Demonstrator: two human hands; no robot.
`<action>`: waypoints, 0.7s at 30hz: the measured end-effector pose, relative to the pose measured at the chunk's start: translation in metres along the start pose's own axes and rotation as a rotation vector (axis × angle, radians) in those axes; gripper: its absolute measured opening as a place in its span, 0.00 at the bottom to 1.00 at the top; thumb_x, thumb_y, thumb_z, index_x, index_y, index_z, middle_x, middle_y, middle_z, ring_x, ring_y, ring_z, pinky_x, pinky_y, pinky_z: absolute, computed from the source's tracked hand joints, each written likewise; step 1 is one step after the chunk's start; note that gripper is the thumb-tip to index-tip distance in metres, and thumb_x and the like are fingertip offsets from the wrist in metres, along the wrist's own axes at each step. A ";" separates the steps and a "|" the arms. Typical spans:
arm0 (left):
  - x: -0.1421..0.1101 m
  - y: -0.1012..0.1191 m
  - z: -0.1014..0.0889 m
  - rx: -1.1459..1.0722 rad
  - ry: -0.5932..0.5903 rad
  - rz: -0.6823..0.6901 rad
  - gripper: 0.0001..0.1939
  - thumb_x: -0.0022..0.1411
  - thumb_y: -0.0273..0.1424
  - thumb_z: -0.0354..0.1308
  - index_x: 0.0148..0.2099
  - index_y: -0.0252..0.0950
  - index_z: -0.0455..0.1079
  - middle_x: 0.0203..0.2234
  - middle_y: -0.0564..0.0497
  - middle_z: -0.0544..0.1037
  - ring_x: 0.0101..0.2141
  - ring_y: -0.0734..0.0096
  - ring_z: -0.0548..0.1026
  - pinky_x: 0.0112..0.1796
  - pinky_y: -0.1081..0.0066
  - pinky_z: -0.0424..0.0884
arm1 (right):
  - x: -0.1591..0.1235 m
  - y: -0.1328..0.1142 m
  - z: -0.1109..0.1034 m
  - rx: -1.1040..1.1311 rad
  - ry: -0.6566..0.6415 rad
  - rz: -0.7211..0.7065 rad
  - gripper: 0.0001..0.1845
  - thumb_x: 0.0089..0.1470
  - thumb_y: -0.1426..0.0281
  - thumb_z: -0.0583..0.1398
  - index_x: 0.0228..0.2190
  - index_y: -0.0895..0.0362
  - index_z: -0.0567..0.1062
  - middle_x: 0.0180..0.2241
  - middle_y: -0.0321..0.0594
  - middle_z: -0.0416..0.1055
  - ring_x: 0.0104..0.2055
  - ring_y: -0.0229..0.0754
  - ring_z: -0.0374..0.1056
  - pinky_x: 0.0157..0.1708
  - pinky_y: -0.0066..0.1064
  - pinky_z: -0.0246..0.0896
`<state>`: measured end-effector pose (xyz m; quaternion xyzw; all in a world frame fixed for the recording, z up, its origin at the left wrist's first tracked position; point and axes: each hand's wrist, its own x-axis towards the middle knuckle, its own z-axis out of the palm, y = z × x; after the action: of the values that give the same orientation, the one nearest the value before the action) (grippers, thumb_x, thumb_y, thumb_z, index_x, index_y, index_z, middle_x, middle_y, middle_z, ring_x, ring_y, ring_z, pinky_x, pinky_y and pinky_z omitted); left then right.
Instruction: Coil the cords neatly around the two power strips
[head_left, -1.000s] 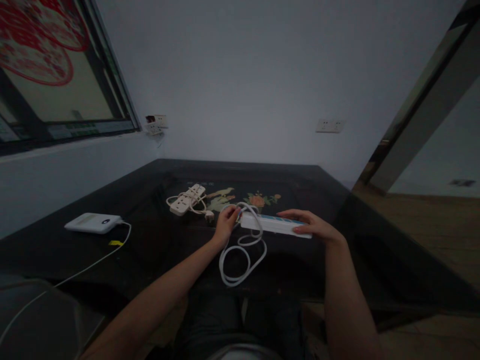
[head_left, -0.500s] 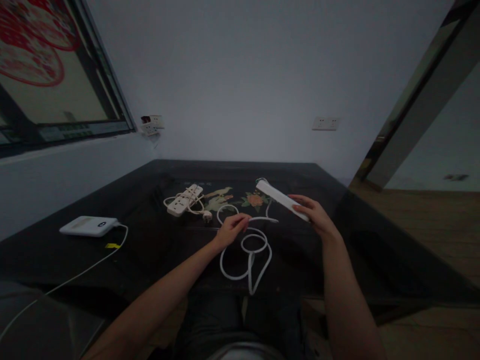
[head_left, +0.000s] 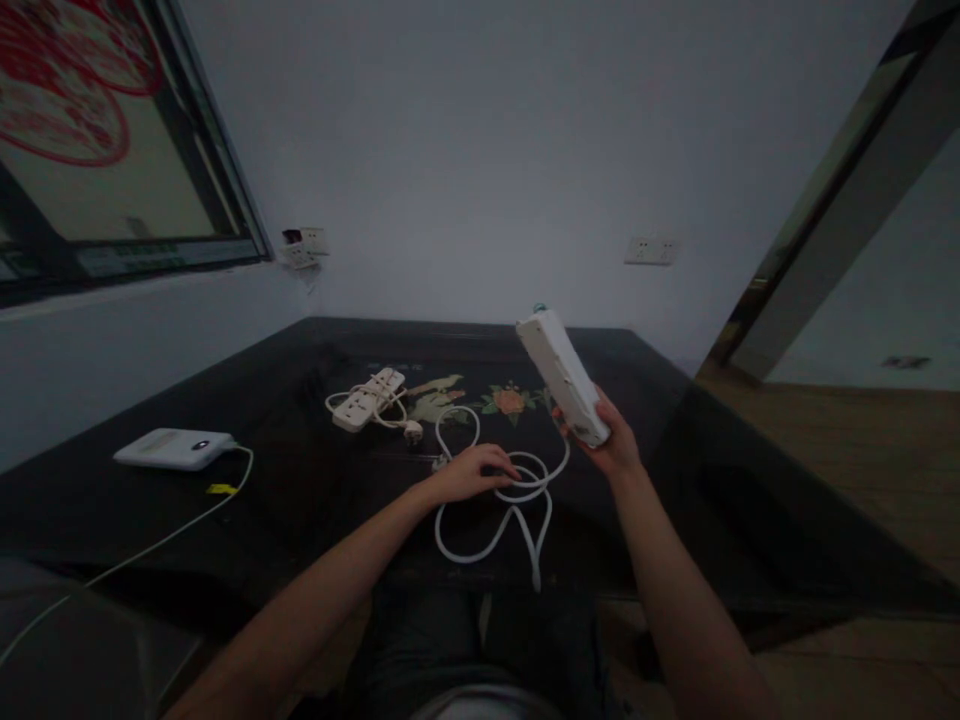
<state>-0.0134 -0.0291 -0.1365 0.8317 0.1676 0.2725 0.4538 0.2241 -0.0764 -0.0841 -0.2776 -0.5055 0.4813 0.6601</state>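
In the head view, my right hand (head_left: pixel 611 440) grips the lower end of a white power strip (head_left: pixel 562 370). The strip is raised above the dark table and tilted, its far end pointing up and away. Its white cable (head_left: pixel 487 552) lies in loose loops on the tabletop below. My left hand (head_left: pixel 476 472) is at these loops, thumb and fingers curled onto the cable near the small coil. Part of the cable is hidden under that hand. A plug seems to show just left of it, partly covered.
A second power strip (head_left: pixel 367 400), wrapped in its own cord with its plug (head_left: pixel 412 432) beside it, lies left on the black table (head_left: pixel 300 520). Farther left rests a white power bank (head_left: pixel 172 448) with a cable near a yellow tag (head_left: pixel 220 489). Wall sockets (head_left: pixel 651 250) are behind.
My right hand has turned the power strip steeper and raised its far end. My left hand has moved slightly right and nearer to me, onto the coil; the cable loops have shifted.
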 end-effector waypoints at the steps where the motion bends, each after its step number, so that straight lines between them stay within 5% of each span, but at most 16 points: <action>1: 0.000 -0.001 0.000 -0.020 0.023 -0.010 0.11 0.53 0.35 0.65 0.39 0.37 0.78 0.36 0.47 0.78 0.42 0.65 0.73 0.47 0.66 0.65 | 0.001 0.008 0.006 -0.053 -0.006 0.016 0.26 0.45 0.56 0.62 0.46 0.50 0.71 0.42 0.41 0.73 0.34 0.46 0.73 0.23 0.32 0.70; 5: 0.001 -0.003 -0.001 -0.161 0.182 -0.059 0.20 0.56 0.38 0.62 0.50 0.35 0.72 0.41 0.45 0.77 0.43 0.63 0.73 0.47 0.64 0.66 | 0.001 0.044 0.032 -0.178 0.032 -0.005 0.27 0.48 0.60 0.62 0.51 0.49 0.68 0.48 0.42 0.71 0.37 0.47 0.73 0.27 0.35 0.71; 7: 0.002 -0.003 -0.003 -0.260 0.240 -0.078 0.23 0.60 0.41 0.57 0.55 0.34 0.68 0.43 0.43 0.77 0.43 0.63 0.75 0.47 0.64 0.67 | -0.001 0.059 0.039 -0.256 0.075 -0.051 0.27 0.50 0.61 0.62 0.52 0.49 0.68 0.51 0.42 0.69 0.45 0.48 0.71 0.38 0.38 0.70; 11: 0.003 -0.002 -0.006 -0.427 0.294 -0.112 0.27 0.60 0.45 0.56 0.56 0.33 0.66 0.46 0.40 0.77 0.44 0.60 0.76 0.47 0.62 0.69 | -0.008 0.072 0.045 -0.429 0.090 -0.152 0.26 0.50 0.63 0.63 0.51 0.52 0.68 0.54 0.43 0.65 0.58 0.50 0.59 0.59 0.45 0.51; 15: 0.004 -0.007 -0.004 -0.530 0.383 -0.144 0.28 0.49 0.41 0.67 0.49 0.32 0.71 0.44 0.41 0.79 0.45 0.56 0.76 0.49 0.61 0.68 | -0.016 0.075 0.055 -0.547 -0.037 -0.206 0.31 0.49 0.63 0.63 0.54 0.53 0.66 0.56 0.45 0.63 0.59 0.51 0.57 0.60 0.46 0.49; 21: 0.004 -0.017 -0.005 -0.670 0.552 -0.171 0.23 0.55 0.39 0.63 0.51 0.33 0.69 0.41 0.43 0.80 0.47 0.56 0.75 0.51 0.56 0.66 | -0.015 0.073 0.061 -0.669 -0.100 -0.189 0.30 0.53 0.59 0.60 0.56 0.51 0.64 0.59 0.44 0.61 0.61 0.48 0.56 0.59 0.42 0.53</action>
<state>-0.0142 -0.0148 -0.1470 0.5179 0.2532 0.4854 0.6573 0.1409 -0.0693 -0.1324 -0.4066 -0.6903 0.2389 0.5487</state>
